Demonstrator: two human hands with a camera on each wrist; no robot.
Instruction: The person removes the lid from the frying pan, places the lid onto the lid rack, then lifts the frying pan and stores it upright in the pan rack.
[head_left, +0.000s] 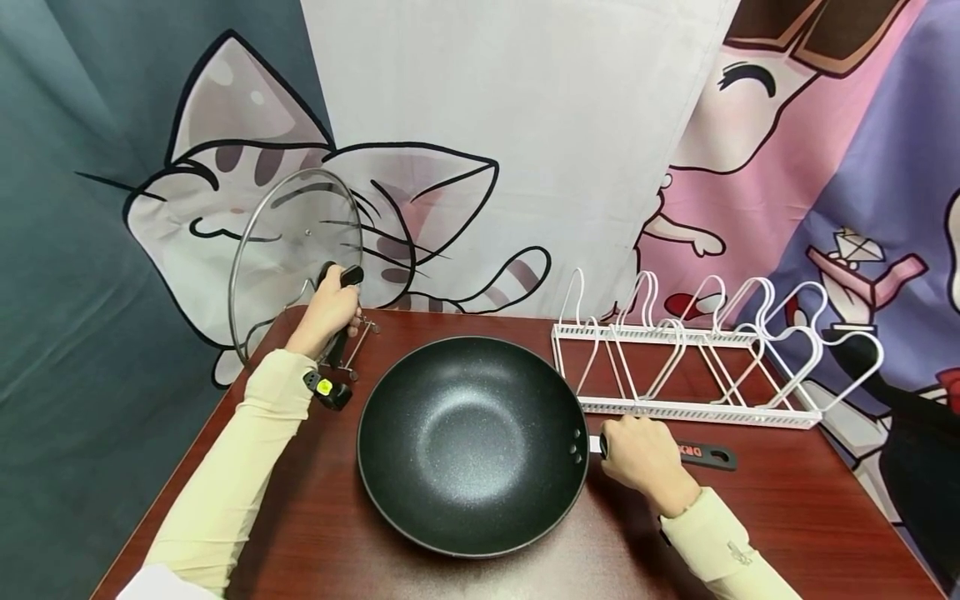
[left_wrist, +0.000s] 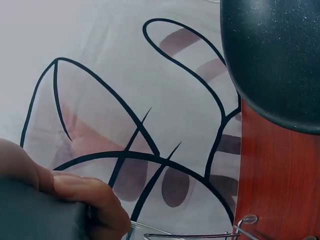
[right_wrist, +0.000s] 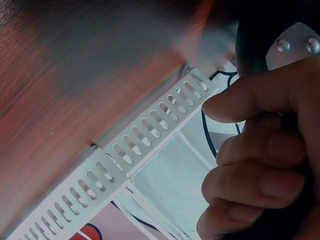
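Observation:
My left hand (head_left: 330,308) grips the black handle (head_left: 351,276) of a round glass lid (head_left: 303,221) with a metal rim. The lid stands on edge at the table's left side, by a small metal wire stand (head_left: 363,348) partly hidden behind the hand. My right hand (head_left: 641,457) has its fingers curled round the black handle (head_left: 708,455) of a dark non-stick wok (head_left: 472,446). Seen from the head, the wok's inside faces up over the middle of the table. In the right wrist view, two rivets (right_wrist: 283,45) show near the thumb.
A white metal rack (head_left: 697,408) with several looped wire dividers stands at the back right, just beyond my right hand. The reddish-brown wooden table (head_left: 315,517) meets a cartoon-printed curtain (head_left: 525,125) at its back edge.

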